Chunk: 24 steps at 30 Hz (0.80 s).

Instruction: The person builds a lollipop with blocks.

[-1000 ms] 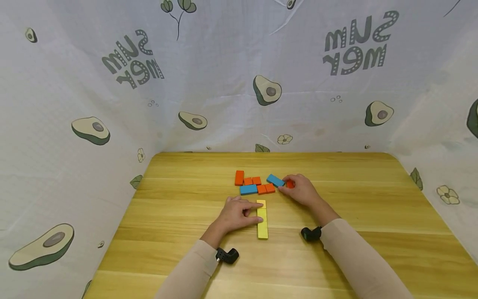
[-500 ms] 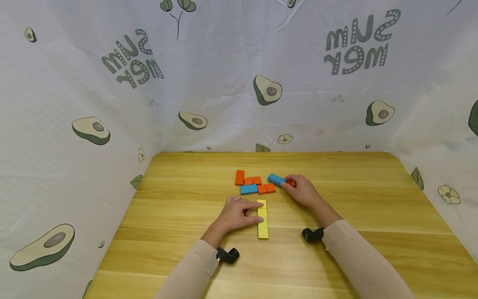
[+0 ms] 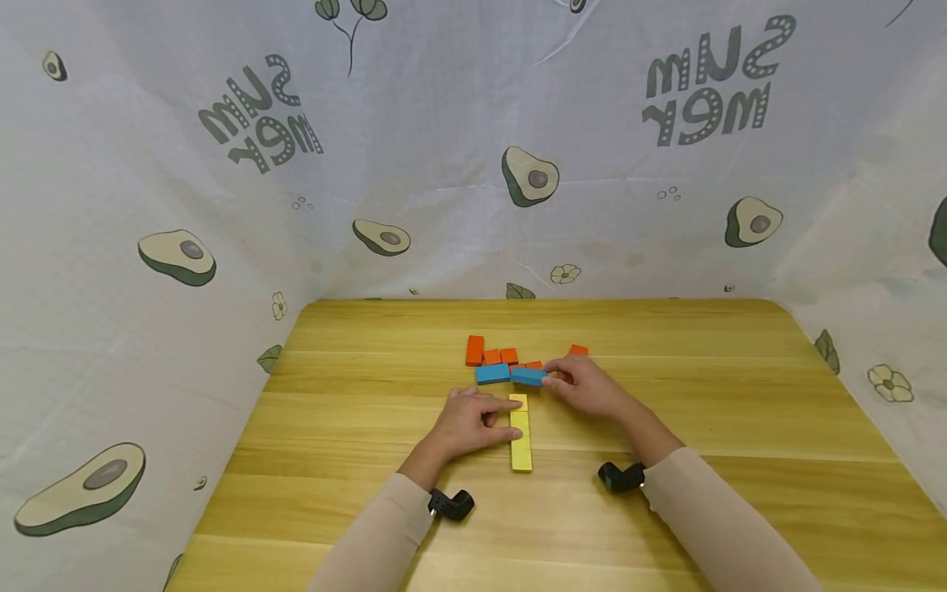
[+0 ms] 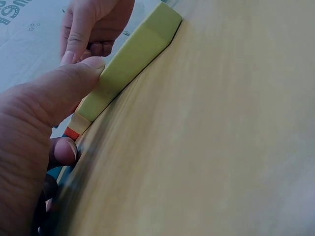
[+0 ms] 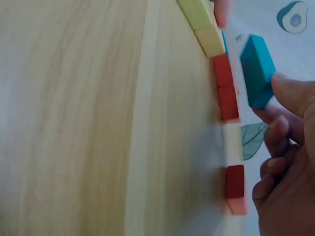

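Observation:
My right hand (image 3: 592, 388) pinches a blue rectangular block (image 3: 528, 376) by its right end, between thumb and fingers. In the right wrist view this blue block (image 5: 256, 71) is raised off the table and tilted, near two small red-orange blocks. My left hand (image 3: 464, 423) rests beside a long yellow block (image 3: 521, 454) and a small yellow block (image 3: 520, 398) laid end to end. Its extended index finger touches the small one, while the thumb lies against the side of the long yellow block (image 4: 133, 59).
Another blue block (image 3: 492, 374) lies flat left of the held one. Behind it are an upright-lying orange block (image 3: 474, 351) and two small orange squares (image 3: 501, 357). A separate orange block (image 3: 579, 350) lies beyond the right hand. A printed cloth (image 3: 444, 164) hangs behind the wooden table (image 3: 355, 460).
My right hand has lifted the blue block and carried it left and nearer, over the small orange pair. The orange block behind that hand is uncovered. My left hand stays put.

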Motion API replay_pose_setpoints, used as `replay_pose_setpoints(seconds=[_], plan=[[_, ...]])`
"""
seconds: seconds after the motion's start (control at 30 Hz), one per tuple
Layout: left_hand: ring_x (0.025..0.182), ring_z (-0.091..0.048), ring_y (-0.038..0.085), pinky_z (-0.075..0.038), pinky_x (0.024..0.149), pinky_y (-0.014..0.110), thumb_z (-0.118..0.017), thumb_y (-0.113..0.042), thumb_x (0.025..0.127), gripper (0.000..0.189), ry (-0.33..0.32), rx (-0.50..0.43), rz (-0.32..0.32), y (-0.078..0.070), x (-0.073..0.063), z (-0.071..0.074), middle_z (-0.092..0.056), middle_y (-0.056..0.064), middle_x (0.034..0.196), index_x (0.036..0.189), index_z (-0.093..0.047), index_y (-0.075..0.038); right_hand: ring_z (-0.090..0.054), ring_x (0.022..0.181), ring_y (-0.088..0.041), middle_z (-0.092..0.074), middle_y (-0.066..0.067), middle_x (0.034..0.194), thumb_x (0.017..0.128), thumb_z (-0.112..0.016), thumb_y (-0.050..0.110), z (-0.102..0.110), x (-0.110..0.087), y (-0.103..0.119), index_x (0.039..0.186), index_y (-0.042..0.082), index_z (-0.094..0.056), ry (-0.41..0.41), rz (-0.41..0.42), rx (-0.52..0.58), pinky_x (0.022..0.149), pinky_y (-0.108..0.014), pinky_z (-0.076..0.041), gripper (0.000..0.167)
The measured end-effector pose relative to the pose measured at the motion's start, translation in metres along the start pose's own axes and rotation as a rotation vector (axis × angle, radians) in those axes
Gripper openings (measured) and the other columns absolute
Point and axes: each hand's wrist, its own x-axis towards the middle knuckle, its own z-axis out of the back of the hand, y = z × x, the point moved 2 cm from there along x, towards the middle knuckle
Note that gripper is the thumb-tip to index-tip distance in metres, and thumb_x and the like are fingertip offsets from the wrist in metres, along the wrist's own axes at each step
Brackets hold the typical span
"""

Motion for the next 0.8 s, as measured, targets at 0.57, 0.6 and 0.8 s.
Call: replay_pose_setpoints(seconds=[0.57, 0.6, 0.8], plan=[[0.068, -0.038, 0.001, -0.026, 0.08, 0.031, -0.08, -0.05, 0.091, 0.044, -0.005, 0.018, -0.005, -0.002, 0.0, 0.001, -0.045, -0.015, 0.065, 0.132, -0.076, -0.032, -0.045, 0.091, -0.022, -0.058, 0.001, 0.084, 0.105, -0.065, 0.027, -0.014, 0.006, 0.013, 0.117, 0.007, -0.075, 0.063, 0.048, -0.142, 0.082, -0.044, -0.026, 0.025], [0.067, -0.038, 0.0, -0.026, 0.08, 0.031, -0.08, -0.049, 0.091, 0.044, -0.005, 0.015, -0.006, -0.002, 0.0, 0.001, -0.045, -0.015, 0.065, 0.132, -0.076, -0.032, -0.044, 0.09, -0.022, -0.058, 0.001, 0.084, 0.105, -0.066, 0.027, -0.014, 0.006, 0.014, 0.118, 0.007, -0.075, 0.061, 0.046, -0.146, 0.082, -0.044, -0.026, 0.025], [0.065, -0.038, -0.001, -0.027, 0.081, 0.031, -0.08, -0.049, 0.091, 0.046, 0.0, 0.008, -0.008, -0.002, 0.0, 0.003, -0.045, -0.015, 0.065, 0.133, -0.075, -0.031, -0.043, 0.087, -0.022, -0.056, 0.0, 0.084, 0.104, -0.067, 0.028, -0.015, 0.007, 0.014, 0.122, 0.008, -0.073, 0.049, 0.048, -0.189, 0.08, -0.042, -0.026, 0.028]])
